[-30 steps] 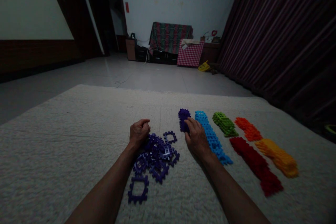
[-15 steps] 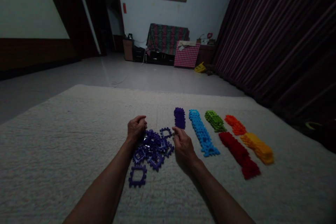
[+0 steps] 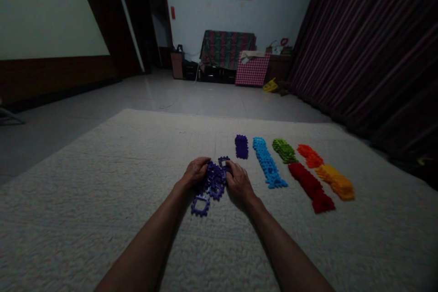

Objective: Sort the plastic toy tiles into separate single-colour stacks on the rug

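A pile of purple interlocking plastic tiles (image 3: 216,181) with toothed edges lies on the pale mat (image 3: 102,219). My left hand (image 3: 197,169) is curled against the left side of the pile, its fingertips partly hidden by the pieces. On the opposite side my right hand (image 3: 238,179) grips the pile's edge with bent fingers. One purple square frame (image 3: 200,205) lies at the near edge, and another purple frame (image 3: 224,160) sits at the far edge by my right fingers. Beyond them is a neat purple row (image 3: 241,147).
To the right lie rows of stacked tiles: light blue (image 3: 268,164), green (image 3: 284,150), orange (image 3: 310,156), red (image 3: 310,188) and yellow (image 3: 336,182). A tiled floor (image 3: 205,98) lies past the mat, with a low cabinet (image 3: 219,74) at the wall and a dark curtain (image 3: 359,54) right.
My hands have come closer together, squeezing the spread purple tiles into a tighter pile. The camera view has turned slightly left.
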Demonstrator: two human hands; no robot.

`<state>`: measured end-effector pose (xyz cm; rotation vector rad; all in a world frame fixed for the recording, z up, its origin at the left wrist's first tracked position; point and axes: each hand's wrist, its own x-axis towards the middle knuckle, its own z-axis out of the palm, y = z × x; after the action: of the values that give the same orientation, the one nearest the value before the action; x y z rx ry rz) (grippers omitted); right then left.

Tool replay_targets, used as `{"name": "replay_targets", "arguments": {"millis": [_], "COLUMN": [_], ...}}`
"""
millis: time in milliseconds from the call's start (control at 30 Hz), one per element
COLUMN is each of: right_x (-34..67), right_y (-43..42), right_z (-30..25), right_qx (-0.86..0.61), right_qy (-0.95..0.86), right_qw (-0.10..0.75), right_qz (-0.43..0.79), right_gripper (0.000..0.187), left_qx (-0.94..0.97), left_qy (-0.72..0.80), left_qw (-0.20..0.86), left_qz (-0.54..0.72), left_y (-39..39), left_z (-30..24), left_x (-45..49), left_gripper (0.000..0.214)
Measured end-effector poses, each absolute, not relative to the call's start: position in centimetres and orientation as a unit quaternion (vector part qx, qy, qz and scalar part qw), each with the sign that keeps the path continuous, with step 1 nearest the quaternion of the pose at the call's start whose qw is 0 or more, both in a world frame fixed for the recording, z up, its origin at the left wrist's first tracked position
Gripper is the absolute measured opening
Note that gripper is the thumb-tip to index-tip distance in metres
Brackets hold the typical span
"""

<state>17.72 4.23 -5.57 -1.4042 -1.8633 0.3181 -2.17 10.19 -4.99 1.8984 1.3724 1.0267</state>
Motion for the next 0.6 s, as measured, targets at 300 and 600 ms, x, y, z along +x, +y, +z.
{"name": "replay_targets", "arguments": {"millis": [300, 600], "right_x": [17.7, 17.8], "right_y": [4.5, 4.3], "right_z": [-5.4, -4.8], "right_qx": [-0.573, -0.549], "right_qy": [-0.659, -0.717], "right_qw": [0.463, 0.4], "right_qz": [0.149, 0.157], "right_gripper": [0.039, 0.032], "left_qx": [0.646, 0.562], "left_qy": [0.489, 0.463], "left_qw": [0.394, 0.519], "left_qz": [0.435, 0.447], "left_y": [10.4, 12.2], "left_z": [-5.2, -5.1], "left_x": [-2.9, -2.5], "left_gripper": [0.033, 0.037]}}
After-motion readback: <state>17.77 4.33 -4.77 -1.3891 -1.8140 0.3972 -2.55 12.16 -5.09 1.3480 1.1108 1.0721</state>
